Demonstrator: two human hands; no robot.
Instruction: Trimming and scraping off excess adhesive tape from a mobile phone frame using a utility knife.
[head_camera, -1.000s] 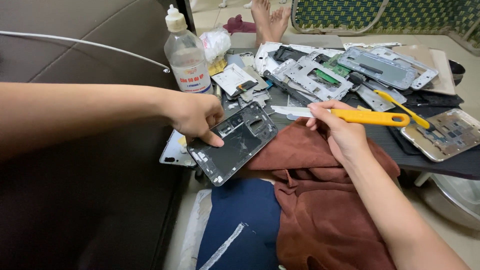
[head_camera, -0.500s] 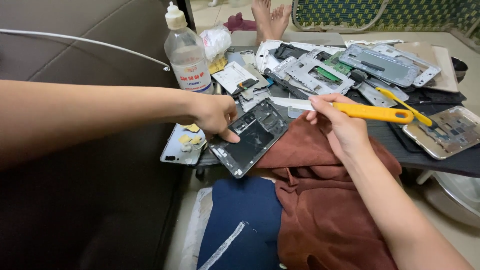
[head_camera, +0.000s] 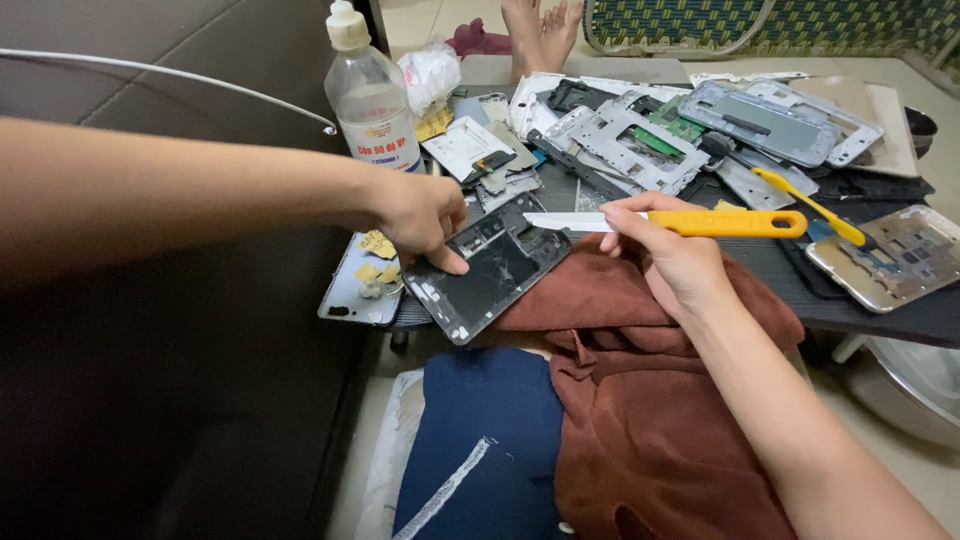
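My left hand (head_camera: 420, 215) presses on the upper left corner of a black opened phone body (head_camera: 495, 270) that lies tilted over the table's front edge and a brown cloth (head_camera: 640, 400). My right hand (head_camera: 670, 255) grips a yellow-handled knife (head_camera: 735, 223); its white blade (head_camera: 560, 221) points left, just above the phone's top end. A pale phone back cover (head_camera: 358, 285) with yellow bits on it lies under my left wrist.
A clear plastic bottle (head_camera: 372, 95) stands at the table's back left. Several metal phone frames (head_camera: 640, 140) and boards crowd the dark table (head_camera: 900, 315). A second yellow tool (head_camera: 810, 205) lies right. Someone's bare feet (head_camera: 540, 30) show beyond. A dark sofa (head_camera: 150, 400) fills the left.
My left hand has slid the black phone body rightward and nearer the blade. The pale back cover is now uncovered. My right hand with the knife has barely moved.
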